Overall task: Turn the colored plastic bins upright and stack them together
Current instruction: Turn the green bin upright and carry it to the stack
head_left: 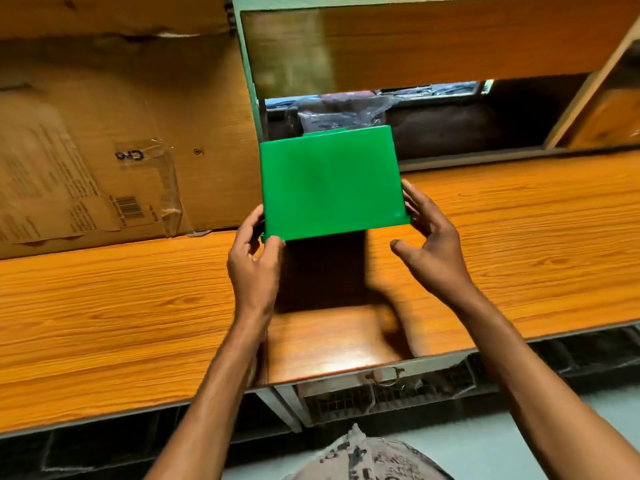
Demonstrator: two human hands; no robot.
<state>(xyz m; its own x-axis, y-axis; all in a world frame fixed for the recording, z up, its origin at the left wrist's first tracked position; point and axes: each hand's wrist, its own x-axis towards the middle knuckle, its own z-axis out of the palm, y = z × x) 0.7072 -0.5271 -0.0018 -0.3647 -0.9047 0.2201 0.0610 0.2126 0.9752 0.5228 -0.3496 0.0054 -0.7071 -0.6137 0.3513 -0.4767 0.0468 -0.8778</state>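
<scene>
A green plastic bin (329,183) is held above the wooden table (138,306), its flat side facing me and its rim toward me at the bottom. My left hand (254,261) grips the bin's lower left corner, thumb on the rim. My right hand (429,244) is at the lower right corner with fingers spread and mostly straight, fingertips touching the bin's right edge. No other colored bin is visible.
A large flattened cardboard box (104,133) leans at the back left. Behind the bin is a shelf opening with a clear plastic bag (343,110). A wooden upper panel (433,43) overhangs. A wire basket (374,393) sits under the table's front edge.
</scene>
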